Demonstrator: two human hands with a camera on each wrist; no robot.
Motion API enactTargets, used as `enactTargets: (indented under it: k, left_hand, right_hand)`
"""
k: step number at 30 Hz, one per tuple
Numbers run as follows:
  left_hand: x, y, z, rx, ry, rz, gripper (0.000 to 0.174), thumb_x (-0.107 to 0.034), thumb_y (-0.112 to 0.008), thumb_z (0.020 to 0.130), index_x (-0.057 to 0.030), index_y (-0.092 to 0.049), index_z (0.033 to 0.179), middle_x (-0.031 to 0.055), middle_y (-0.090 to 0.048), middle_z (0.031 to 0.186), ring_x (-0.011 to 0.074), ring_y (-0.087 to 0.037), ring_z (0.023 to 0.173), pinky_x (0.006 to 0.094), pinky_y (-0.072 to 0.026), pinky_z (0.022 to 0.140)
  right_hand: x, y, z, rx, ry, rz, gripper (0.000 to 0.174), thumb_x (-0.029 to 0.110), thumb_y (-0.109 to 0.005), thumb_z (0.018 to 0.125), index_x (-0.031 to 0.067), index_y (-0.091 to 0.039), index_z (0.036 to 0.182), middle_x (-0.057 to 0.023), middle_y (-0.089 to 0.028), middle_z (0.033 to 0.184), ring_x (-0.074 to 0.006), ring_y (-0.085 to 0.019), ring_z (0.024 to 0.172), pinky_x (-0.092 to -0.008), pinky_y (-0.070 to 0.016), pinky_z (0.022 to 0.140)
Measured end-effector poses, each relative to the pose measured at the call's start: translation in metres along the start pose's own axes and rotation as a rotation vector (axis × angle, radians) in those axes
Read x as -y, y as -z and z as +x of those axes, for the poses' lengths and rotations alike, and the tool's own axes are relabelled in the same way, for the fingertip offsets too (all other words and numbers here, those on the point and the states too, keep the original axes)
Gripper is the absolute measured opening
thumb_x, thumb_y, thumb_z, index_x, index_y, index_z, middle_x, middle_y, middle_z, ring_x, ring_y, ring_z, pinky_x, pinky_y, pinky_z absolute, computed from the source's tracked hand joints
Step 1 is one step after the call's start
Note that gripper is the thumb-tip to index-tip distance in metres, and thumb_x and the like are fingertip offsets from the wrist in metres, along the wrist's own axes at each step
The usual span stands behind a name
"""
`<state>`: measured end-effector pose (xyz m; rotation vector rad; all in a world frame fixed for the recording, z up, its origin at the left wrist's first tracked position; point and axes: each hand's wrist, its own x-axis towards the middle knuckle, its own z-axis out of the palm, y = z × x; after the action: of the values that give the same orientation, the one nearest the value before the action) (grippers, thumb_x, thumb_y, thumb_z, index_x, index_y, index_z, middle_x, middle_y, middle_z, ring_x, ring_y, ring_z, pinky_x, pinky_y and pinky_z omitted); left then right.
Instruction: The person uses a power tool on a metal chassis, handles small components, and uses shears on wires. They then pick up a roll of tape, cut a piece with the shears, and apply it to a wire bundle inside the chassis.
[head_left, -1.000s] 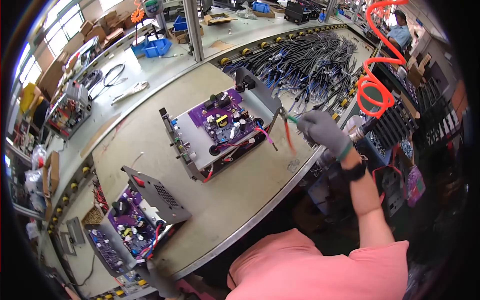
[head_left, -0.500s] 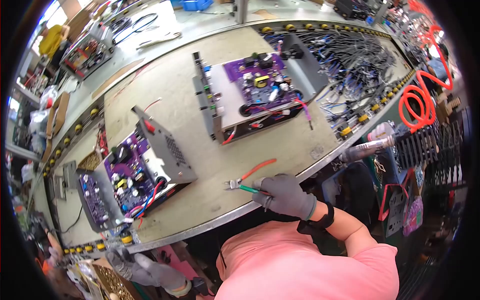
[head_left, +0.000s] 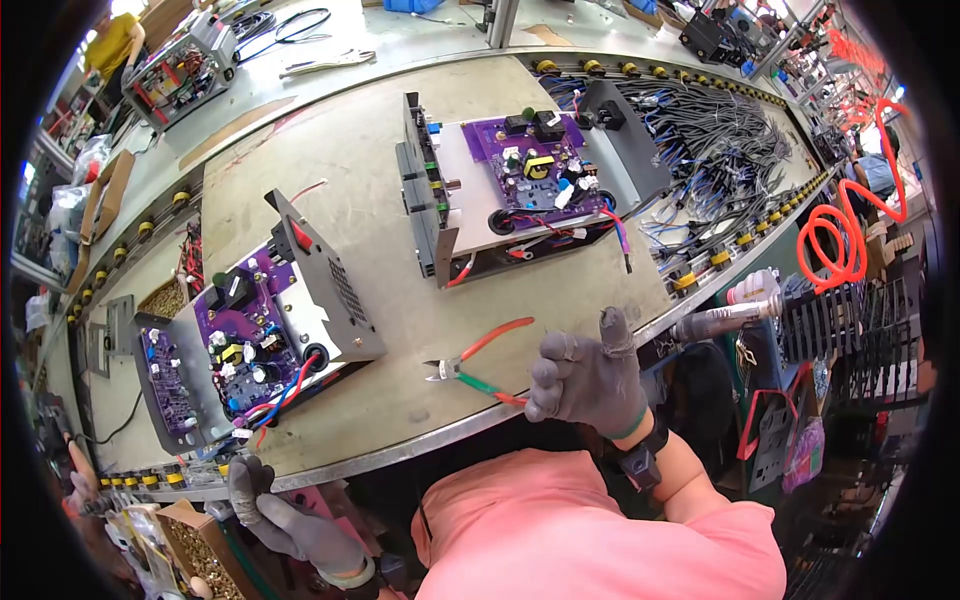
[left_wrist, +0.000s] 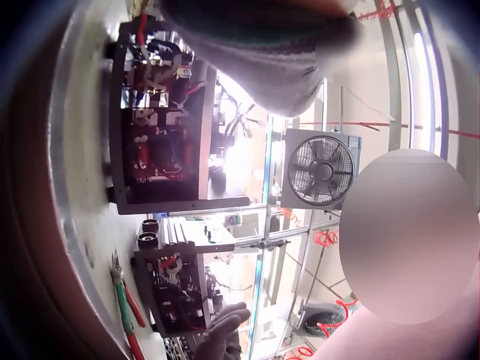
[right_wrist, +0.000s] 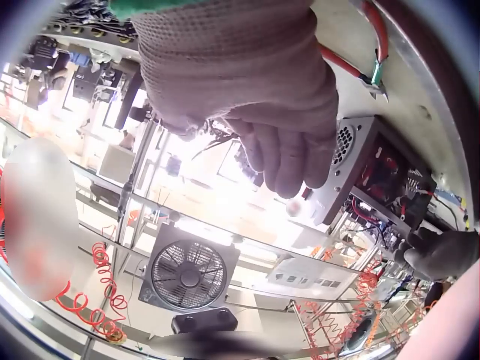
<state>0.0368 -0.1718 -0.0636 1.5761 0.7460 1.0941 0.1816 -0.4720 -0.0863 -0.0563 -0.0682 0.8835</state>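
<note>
The cutters (head_left: 449, 370), probably light, stiff and best taken round the coated handles (head_left: 482, 385), lay on the counter (head_left: 390, 410) near the right hand (head_left: 590, 382), its grip loose and empty, like the left hand's (head_left: 300, 528) beside the counter's edge.

Electronics assembly workshop, shown by circuit boards (head_left: 535, 165), wire bundles (head_left: 725, 145) and pliers (head_left: 448, 370)

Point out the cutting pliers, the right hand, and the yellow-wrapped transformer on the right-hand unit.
Cutting pliers (head_left: 451, 369): head view, on the pivot.
Right hand (head_left: 592, 384): head view, on the middle of the glove.
Yellow-wrapped transformer (head_left: 538, 162): head view, on the yellow wrap.
</note>
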Motion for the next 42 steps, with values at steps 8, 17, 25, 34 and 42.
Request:
enactTargets:
  k: [8, 17, 25, 34, 42]
  left_hand:
    - [0.002, 0.010, -0.010, -0.005, 0.145, 0.031, 0.035, -0.012, -0.038, 0.101, 0.0027, -0.057, 0.126, 0.0125, -0.061, 0.119, 0.0212, -0.060, 0.104, 0.0332, -0.0541, 0.078]
    - [0.028, 0.032, 0.000, 0.106, 0.171, 0.084, 0.023, 0.002, -0.050, 0.095, 0.0022, -0.066, 0.112, 0.0109, -0.067, 0.108, 0.0180, -0.064, 0.095, 0.0327, -0.0540, 0.085]
    - [0.039, 0.030, 0.011, 0.166, 0.454, -0.125, 0.025, -0.008, -0.053, 0.099, 0.0009, -0.064, 0.120, 0.0064, -0.067, 0.108, 0.0138, -0.062, 0.095, 0.0282, -0.0499, 0.086]
    - [0.032, -0.005, 0.035, 0.211, -0.124, 0.229, 0.032, -0.001, -0.069, 0.082, 0.0014, -0.064, 0.113, 0.0068, -0.063, 0.102, 0.0160, -0.059, 0.087, 0.0313, -0.0500, 0.083]
    - [0.044, -0.009, 0.034, 0.171, 0.032, 0.024, 0.026, -0.003, -0.068, 0.085, 0.0027, -0.065, 0.111, 0.0104, -0.067, 0.104, 0.0202, -0.064, 0.096, 0.0333, -0.0500, 0.089]
  right_hand:
    - [-0.005, 0.010, 0.020, 0.300, -0.127, 0.005, 0.093, 0.077, -0.050, 0.085, 0.0023, -0.051, 0.141, -0.0146, -0.060, 0.132, -0.0336, -0.057, 0.121, -0.0517, -0.0383, 0.106]
    - [-0.023, -0.011, 0.056, 0.096, -0.199, -2.855, 0.105, 0.052, -0.089, 0.050, 0.0025, -0.051, 0.135, -0.0187, -0.044, 0.143, -0.0413, -0.035, 0.138, -0.0597, -0.0280, 0.111]
    - [-0.034, -0.007, 0.030, -0.161, -0.431, -2.730, 0.089, 0.024, -0.089, 0.056, 0.0019, -0.050, 0.134, -0.0175, -0.051, 0.132, -0.0377, -0.051, 0.123, -0.0467, -0.0440, 0.100]
    - [-0.101, -0.021, 0.098, 0.118, 0.040, -2.167, 0.064, 0.009, -0.076, 0.070, 0.0010, -0.053, 0.130, -0.0198, -0.060, 0.105, -0.0383, -0.063, 0.090, -0.0437, -0.0531, 0.078]
    - [-0.141, -0.014, 0.123, 0.036, 0.247, -2.347, 0.067, 0.018, -0.079, 0.069, 0.0005, -0.054, 0.129, -0.0213, -0.060, 0.108, -0.0406, -0.062, 0.093, -0.0479, -0.0511, 0.078]
